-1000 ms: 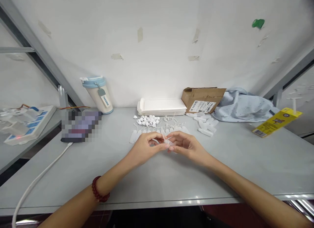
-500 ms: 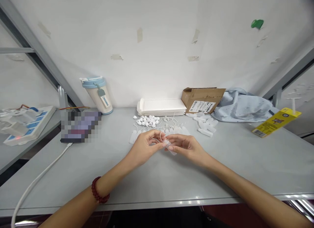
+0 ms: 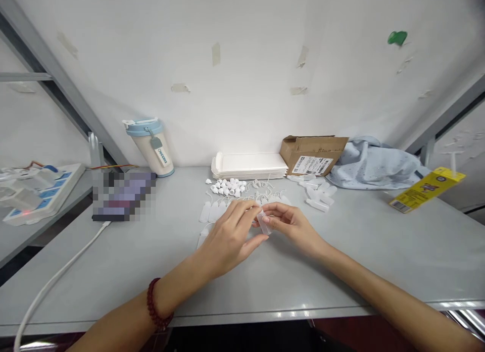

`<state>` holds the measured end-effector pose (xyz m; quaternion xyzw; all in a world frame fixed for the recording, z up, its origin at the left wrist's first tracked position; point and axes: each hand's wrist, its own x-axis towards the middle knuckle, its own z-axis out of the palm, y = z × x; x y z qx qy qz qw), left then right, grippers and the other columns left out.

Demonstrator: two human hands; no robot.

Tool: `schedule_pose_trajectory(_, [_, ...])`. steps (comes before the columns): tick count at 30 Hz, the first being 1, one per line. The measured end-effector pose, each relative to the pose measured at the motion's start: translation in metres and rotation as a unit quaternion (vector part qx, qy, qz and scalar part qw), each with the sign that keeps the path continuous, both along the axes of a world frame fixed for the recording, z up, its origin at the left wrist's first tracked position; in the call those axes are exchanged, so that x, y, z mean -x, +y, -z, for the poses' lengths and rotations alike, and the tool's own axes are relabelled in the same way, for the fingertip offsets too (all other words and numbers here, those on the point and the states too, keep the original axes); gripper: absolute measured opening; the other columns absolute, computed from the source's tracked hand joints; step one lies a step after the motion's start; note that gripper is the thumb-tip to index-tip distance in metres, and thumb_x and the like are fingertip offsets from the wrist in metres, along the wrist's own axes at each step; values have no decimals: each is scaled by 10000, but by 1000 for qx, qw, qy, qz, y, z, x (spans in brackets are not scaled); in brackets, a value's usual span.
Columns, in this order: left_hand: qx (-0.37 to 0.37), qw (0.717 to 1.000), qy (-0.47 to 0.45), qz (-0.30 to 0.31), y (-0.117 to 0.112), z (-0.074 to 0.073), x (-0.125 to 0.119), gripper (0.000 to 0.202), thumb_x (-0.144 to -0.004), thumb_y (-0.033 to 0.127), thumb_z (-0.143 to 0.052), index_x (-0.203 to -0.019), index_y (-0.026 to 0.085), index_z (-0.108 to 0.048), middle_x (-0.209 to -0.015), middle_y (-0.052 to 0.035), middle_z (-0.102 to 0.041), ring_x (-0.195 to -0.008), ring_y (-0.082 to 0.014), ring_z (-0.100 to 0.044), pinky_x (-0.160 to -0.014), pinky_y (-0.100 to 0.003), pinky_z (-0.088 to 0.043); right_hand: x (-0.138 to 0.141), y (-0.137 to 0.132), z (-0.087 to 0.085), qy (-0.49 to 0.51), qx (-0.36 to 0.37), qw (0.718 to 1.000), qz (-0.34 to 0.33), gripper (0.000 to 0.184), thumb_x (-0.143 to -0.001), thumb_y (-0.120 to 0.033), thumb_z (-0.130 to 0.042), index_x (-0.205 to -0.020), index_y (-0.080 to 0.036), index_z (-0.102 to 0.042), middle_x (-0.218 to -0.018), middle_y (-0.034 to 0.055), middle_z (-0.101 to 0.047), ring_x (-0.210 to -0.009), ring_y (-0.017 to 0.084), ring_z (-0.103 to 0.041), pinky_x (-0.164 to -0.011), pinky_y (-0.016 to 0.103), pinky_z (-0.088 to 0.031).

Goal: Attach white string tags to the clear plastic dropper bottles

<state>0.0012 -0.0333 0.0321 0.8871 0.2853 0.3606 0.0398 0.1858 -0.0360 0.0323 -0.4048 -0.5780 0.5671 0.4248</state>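
Observation:
Over the middle of the desk, my right hand [image 3: 293,224] pinches a small translucent plastic tube [image 3: 265,225] between thumb and fingers. My left hand [image 3: 229,233] reaches across from the other side, its fingertips at the tube's upper end and its thumb by the lower end. The tube's top is partly hidden by my left fingers. Behind the hands lie a row of flat translucent tubes [image 3: 205,211] with white cords, some covered by my left hand. Another such tube [image 3: 202,238] lies beside my left hand. A pile of small white caps [image 3: 229,186] sits farther back.
Loose translucent tubes [image 3: 320,194] lie at right rear. Against the wall stand stacked white trays [image 3: 250,165], a cardboard box [image 3: 314,155], a light blue cloth [image 3: 373,162] and a tumbler [image 3: 151,147]. A yellow carton [image 3: 426,189] is at right; a phone [image 3: 129,195] with cable at left.
My left hand has turned palm-down and moved over the tube's upper end. The cord loop seen at my left fingers is out of sight, and a tube now shows left of that hand.

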Motion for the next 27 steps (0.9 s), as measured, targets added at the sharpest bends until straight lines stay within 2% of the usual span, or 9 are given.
schedule_pose_trajectory(8, [-52, 996, 62, -31, -4, 3, -3, 298, -846, 305, -561, -1094, 149, -507, -1146, -152, -545, -1078, -286, -502, -846, -448, -482, 1, 1, 7, -2, -1, 1000, 9, 263, -759, -379, -655, -938, -190, -616, -827, 38, -660, -785, 161, -622, -718, 302, -483])
schedule_pose_trajectory(14, [-51, 995, 80, -44, -6, 5, -5, 280, -849, 250, -546, -1095, 120, -513, -1159, -158, -545, -1086, -292, -478, -854, -439, -474, 1, 2, 8, 0, 2, 1000, -6, 248, -765, -354, -652, -941, -187, -601, -863, 36, -651, -786, 149, -617, -727, 293, -483])
schedule_pose_trajectory(18, [-8, 998, 63, -11, -3, 0, 4, 255, -833, 231, -559, -1072, 152, -519, -1135, -125, -558, -1075, -268, -476, -884, -426, -453, -1, 2, 5, -1, 15, 998, -62, 298, -759, -337, -661, -1009, -190, -593, -938, 42, -648, -749, 131, -617, -727, 295, -488])
schedule_pose_trajectory(21, [58, 996, 68, 17, -5, -3, 23, 393, -793, 232, -611, -1158, 176, -477, -1145, -106, -563, -1090, -255, -462, -913, -415, -439, -1, -3, 4, -39, 4, 991, -129, 350, -771, -329, -651, -1087, -193, -587, -1025, 62, -633, -800, 145, -618, -711, 296, -484])
schedule_pose_trajectory(24, [129, 988, 82, 12, -12, -1, 47, 461, -769, 243, -636, -1193, 214, -457, -1151, -84, -565, -1125, -255, -436, -912, -404, -444, 3, -9, 5, -87, -36, 979, -178, 361, -788, -285, -639, -1133, -200, -578, -1107, 73, -611, -929, 167, -600, -767, 304, -468])
schedule_pose_trajectory(27, [196, 976, 94, -21, -19, 1, 69, 480, -752, 261, -639, -1198, 250, -463, -1171, -68, -558, -1174, -269, -402, -916, -413, -446, 7, -12, 7, -130, -55, 970, -198, 321, -791, -260, -636, -1100, -185, -595, -998, 62, -642, -878, 156, -594, -719, 283, -456])
